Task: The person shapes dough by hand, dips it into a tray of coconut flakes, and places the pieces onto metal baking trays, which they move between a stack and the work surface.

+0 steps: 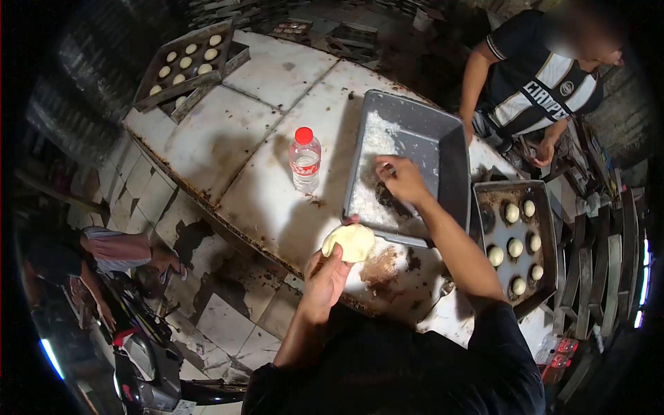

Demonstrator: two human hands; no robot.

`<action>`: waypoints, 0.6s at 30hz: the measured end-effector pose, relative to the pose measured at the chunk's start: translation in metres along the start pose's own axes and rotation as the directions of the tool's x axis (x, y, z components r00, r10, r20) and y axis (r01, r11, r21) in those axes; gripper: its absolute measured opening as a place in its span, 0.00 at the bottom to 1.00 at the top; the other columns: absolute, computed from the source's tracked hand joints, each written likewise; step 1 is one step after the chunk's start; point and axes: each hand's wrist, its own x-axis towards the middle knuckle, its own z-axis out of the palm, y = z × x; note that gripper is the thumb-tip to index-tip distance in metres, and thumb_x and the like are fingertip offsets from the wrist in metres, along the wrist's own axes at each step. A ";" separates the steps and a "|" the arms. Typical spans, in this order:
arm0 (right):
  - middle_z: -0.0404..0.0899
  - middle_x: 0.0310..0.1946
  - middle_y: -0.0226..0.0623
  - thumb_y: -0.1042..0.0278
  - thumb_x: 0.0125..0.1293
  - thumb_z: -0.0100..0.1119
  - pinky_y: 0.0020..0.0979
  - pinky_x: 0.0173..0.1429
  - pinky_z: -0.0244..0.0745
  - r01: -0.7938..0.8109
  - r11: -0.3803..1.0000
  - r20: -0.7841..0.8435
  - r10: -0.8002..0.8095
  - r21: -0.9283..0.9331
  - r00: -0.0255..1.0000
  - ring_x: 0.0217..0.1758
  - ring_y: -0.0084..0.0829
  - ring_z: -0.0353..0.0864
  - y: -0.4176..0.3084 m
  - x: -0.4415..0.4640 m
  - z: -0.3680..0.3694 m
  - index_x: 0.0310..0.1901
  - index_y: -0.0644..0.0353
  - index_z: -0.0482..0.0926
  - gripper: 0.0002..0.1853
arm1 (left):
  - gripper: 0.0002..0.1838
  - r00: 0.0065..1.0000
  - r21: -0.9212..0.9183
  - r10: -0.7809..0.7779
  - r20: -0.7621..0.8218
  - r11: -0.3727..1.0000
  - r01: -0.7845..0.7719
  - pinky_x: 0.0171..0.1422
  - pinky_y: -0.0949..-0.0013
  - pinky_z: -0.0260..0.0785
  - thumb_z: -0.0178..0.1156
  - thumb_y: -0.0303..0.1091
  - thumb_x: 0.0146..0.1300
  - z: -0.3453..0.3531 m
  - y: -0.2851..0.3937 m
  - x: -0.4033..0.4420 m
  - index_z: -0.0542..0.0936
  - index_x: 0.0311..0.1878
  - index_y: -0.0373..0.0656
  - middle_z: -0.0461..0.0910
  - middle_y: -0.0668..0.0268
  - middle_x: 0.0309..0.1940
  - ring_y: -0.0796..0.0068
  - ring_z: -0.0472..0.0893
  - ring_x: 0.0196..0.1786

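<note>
A flattened round of pale dough point(351, 242) rests in my left hand point(326, 280), its fingers under the dough and the thumb on the near edge. This hand is beside the table's near edge, close to the corner of a grey plastic tub point(453, 159). White crumbly filling point(377, 135) lies along the tub's left side. Over that filling is my right hand point(402, 181), its fingers curled together. Whatever it may hold is hidden by the fingers. A clear plastic bottle point(305, 162) with a red cap stands left of the tub.
Metal trays with several dough balls sit at the far left point(228, 55) and at the right point(551, 228). A person in a black and white shirt point(532, 90) stands across the table point(266, 207). Another person point(114, 249) is at lower left by a motorcycle point(142, 353).
</note>
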 end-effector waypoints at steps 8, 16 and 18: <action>0.81 0.46 0.60 0.67 0.53 0.68 0.41 0.56 0.79 0.187 0.937 -0.027 -0.204 -0.296 0.979 0.47 0.53 0.84 0.045 0.046 0.034 0.52 0.73 0.79 0.25 | 0.30 0.968 0.215 0.045 -0.249 0.977 0.010 0.76 0.57 0.58 0.46 0.32 0.76 -0.020 0.007 0.019 0.52 0.77 0.36 0.66 0.59 0.69 0.64 0.68 0.71; 0.81 0.42 0.59 0.72 0.59 0.60 0.45 0.52 0.79 0.194 0.941 0.027 -0.194 -0.279 0.981 0.43 0.58 0.81 0.036 0.044 0.034 0.43 0.65 0.84 0.12 | 0.33 0.977 0.267 0.059 -0.206 0.964 -0.002 0.77 0.57 0.57 0.49 0.26 0.72 -0.018 -0.004 0.054 0.51 0.78 0.39 0.58 0.60 0.74 0.65 0.64 0.73; 0.84 0.40 0.55 0.75 0.62 0.58 0.43 0.47 0.82 0.118 0.976 0.001 -0.120 -0.184 0.993 0.39 0.52 0.85 0.038 0.041 0.022 0.43 0.67 0.84 0.10 | 0.31 0.972 0.296 0.056 -0.227 0.955 0.014 0.77 0.57 0.57 0.49 0.28 0.73 -0.008 -0.004 0.064 0.54 0.76 0.38 0.61 0.59 0.72 0.65 0.65 0.72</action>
